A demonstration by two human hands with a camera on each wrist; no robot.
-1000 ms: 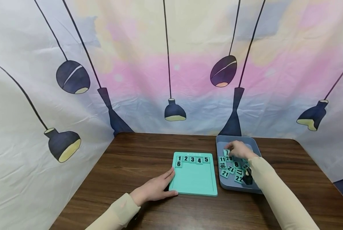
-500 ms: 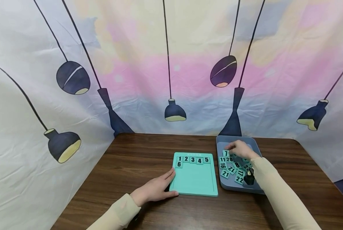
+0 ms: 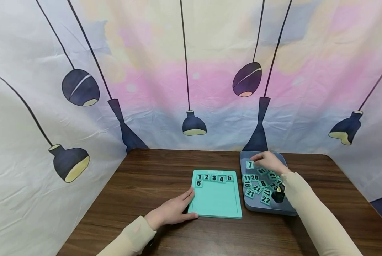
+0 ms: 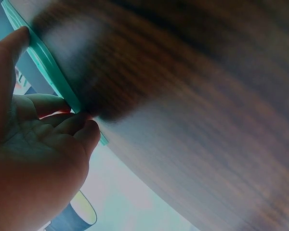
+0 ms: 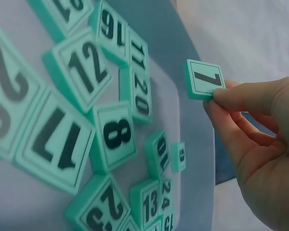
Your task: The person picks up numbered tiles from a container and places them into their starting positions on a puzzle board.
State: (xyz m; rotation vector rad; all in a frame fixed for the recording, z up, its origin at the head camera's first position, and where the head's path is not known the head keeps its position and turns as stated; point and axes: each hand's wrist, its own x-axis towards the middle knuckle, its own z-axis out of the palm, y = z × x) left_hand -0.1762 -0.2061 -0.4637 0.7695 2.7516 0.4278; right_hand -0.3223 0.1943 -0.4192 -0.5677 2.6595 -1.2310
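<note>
My right hand pinches a mint-green number tile marked 7 between thumb and fingers, raised over the far end of a blue-grey tray. Beneath it, several more number tiles lie loose in the tray, among them an 8 tile and a 12 tile. To the left, a flat mint-green board bears tiles 1 to 5 in its top row, with a 6 tile below the 1. My left hand rests at the board's near left corner, its fingers touching the edge.
Board and tray stand side by side on a dark wooden table, a narrow gap between them. Behind the table hangs a cloth backdrop printed with lamps. A small black object shows by the right sleeve, over the tray.
The right hand has lifted the 7 tile and moved slightly up and away from the other tiles, uncovering several of them. The left hand and the board have stayed put.
</note>
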